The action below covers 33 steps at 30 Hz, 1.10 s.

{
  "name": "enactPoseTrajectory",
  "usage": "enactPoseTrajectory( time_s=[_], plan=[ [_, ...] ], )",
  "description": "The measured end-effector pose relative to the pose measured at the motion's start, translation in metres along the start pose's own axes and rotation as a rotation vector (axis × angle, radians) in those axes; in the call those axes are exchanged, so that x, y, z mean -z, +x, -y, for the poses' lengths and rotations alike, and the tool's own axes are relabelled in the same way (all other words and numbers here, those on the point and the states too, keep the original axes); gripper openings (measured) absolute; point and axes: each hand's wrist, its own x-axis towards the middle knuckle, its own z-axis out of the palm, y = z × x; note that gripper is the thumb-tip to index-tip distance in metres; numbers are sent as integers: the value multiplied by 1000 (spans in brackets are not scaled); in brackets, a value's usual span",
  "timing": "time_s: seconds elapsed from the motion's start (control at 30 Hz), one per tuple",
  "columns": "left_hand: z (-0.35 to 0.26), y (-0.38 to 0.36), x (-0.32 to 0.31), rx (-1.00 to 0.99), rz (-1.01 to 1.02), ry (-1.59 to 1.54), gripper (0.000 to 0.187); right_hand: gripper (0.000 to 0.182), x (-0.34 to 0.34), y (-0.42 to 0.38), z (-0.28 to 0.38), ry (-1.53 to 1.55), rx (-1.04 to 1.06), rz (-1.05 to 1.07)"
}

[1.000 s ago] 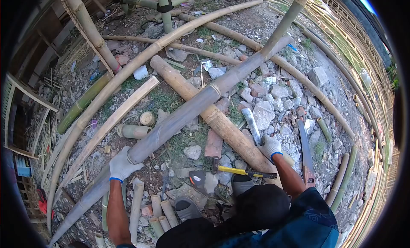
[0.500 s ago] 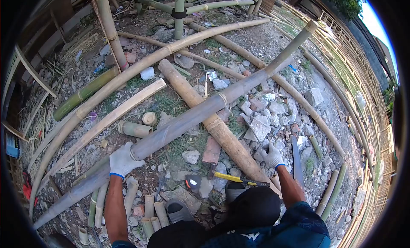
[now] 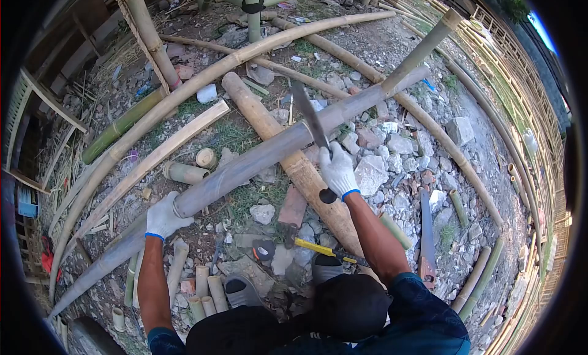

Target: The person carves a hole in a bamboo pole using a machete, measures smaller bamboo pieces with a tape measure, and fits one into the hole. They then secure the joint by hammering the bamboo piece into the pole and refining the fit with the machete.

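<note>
My left hand (image 3: 164, 215), in a white glove, is closed round the thick grey bamboo pole (image 3: 245, 165) close to one of its joints. That pole slants up to the right and rests across a browner bamboo pole (image 3: 318, 193). Also gloved, my right hand (image 3: 337, 170) grips a machete (image 3: 309, 113) by its handle, whose dark rounded end sticks out below the fist. The machete's blade points up and away, overlapping the grey pole near a joint in this view. A short upright bamboo piece (image 3: 422, 49) stands at the pole's far end.
A handsaw (image 3: 427, 232) lies on the rubble to the right. By my feet are a yellow-handled tool (image 3: 315, 247), a tape measure (image 3: 264, 250) and several short bamboo pieces (image 3: 217, 292). A long curved bamboo pole (image 3: 245, 55) arches across the ground beyond.
My right hand has risen and moved left from low over the rubble, bringing the machete over the grey pole. My left hand keeps its place on the pole.
</note>
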Motion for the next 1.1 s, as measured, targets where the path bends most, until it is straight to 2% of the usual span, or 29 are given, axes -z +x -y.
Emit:
enactPoseTrajectory(
  time_s=[0.03, 0.1, 0.27, 0.37, 0.5, 0.6, 0.63, 0.7, 0.77, 0.83, 0.9, 0.97, 1.03, 1.07, 1.1],
  plan=[
    [0, 1, -5, -16, -14, -4, 82, 34, -11, -8, -15, -85, 26, 92],
    [-3, 0, -5, -9, -15, 0, 84, 34, -7, -14, -5, -44, -75, 79],
    [-7, -3, -7, -9, -45, 7, 87, 34, 21, -2, 17, 33, -48, 0],
    [-5, -2, -7, -16, -41, -8, 88, 32, 12, 1, 9, 55, -52, -43],
    [-3, -1, -6, -7, -30, 9, 88, 31, -7, 4, -23, -67, 32, 98],
    [-6, -1, -2, 1, -6, 17, 88, 30, 38, 11, 34, 93, -43, -20],
    [-9, -1, 0, 8, -10, 12, 87, 31, 44, 27, 25, 131, 8, -146],
    [-12, -3, 2, 22, -10, 5, 85, 26, 86, 37, 72, 615, 13, -265],
    [-11, -3, 2, 19, -6, 9, 85, 21, 101, 51, 83, 920, 201, -440],
    [-7, -1, -2, 0, -23, -1, 85, 20, 75, 48, 74, 1139, 52, -566],
    [-11, 0, 1, 21, 25, -14, 84, 23, -1, 20, 0, 88, 186, -415],
    [-9, -2, 4, 24, 33, -13, 85, 28, -13, 1, -16, -92, 71, 137],
    [-1, -2, 0, 25, 9, -1, 85, 31, 9, 13, 10, -18, 106, 83],
    [2, -9, -1, 30, 28, 3, 86, 32, 37, 19, 47, -8, -31, 79],
    [-1, -3, 0, 31, 19, -2, 87, 30, 52, 32, 58, 96, 39, -76]
  ],
)
